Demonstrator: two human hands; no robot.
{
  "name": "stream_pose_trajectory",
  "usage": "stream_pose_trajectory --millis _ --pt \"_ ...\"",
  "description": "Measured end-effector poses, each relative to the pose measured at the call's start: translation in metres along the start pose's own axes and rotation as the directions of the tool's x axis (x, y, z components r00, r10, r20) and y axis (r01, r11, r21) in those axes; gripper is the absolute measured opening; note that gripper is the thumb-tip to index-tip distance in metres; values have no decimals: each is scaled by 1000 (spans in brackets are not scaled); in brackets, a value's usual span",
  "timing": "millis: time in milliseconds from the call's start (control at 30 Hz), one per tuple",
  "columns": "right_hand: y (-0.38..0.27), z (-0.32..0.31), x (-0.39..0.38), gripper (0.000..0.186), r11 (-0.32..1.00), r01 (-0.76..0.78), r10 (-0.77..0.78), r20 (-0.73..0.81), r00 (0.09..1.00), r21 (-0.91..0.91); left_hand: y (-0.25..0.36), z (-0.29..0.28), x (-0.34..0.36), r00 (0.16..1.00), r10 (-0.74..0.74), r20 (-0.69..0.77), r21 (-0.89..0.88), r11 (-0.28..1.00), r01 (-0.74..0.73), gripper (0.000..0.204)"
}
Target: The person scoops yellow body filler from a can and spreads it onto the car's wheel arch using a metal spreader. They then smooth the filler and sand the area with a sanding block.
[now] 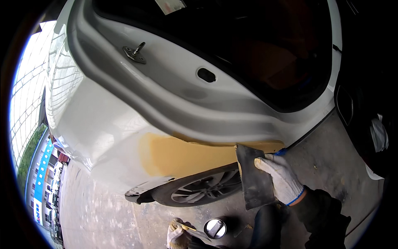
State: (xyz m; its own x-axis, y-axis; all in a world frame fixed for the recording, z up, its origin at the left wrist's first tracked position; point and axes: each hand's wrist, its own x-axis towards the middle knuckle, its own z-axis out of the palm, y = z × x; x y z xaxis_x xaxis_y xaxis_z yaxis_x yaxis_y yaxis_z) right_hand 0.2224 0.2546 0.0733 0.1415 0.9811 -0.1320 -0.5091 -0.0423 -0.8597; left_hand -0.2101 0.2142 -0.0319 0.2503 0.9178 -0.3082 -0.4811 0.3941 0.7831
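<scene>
My right hand (282, 176), in a white glove with a blue cuff, grips a dark flat rectangular sheet (257, 178), thumb on its face. Tan paste marks the sheet's left edge, which meets or nearly meets the tan filler patch (186, 155) on the silver car's rear panel (103, 137), above the wheel arch. My left hand (178, 235), also gloved, is low in the view, closed round a thin flat piece (197, 232) with yellowish paste on it. Its exact kind is hard to make out. Beside it a round open can (215, 228) stands on the floor.
The car's wheel (207, 186) sits under the arch. Above the panel is the open door frame with a metal striker (134, 53). A dark door (352, 103) stands at the right. My knee (265, 226) is just below the sheet. Parked cars and a building lie far left.
</scene>
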Motion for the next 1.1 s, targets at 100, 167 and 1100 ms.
stream_pose_trajectory --millis 100,167,1100 --pt "-8 13 -2 28 998 23 -21 26 999 -65 3 14 -2 999 35 -13 16 999 -34 46" --pt "-8 16 -2 28 973 117 -104 75 992 -201 5 19 -3 998 55 7 18 998 -55 45" --pt "-31 98 -6 38 674 512 -440 267 857 -532 5 0 -5 990 139 -9 -72 988 -139 40"
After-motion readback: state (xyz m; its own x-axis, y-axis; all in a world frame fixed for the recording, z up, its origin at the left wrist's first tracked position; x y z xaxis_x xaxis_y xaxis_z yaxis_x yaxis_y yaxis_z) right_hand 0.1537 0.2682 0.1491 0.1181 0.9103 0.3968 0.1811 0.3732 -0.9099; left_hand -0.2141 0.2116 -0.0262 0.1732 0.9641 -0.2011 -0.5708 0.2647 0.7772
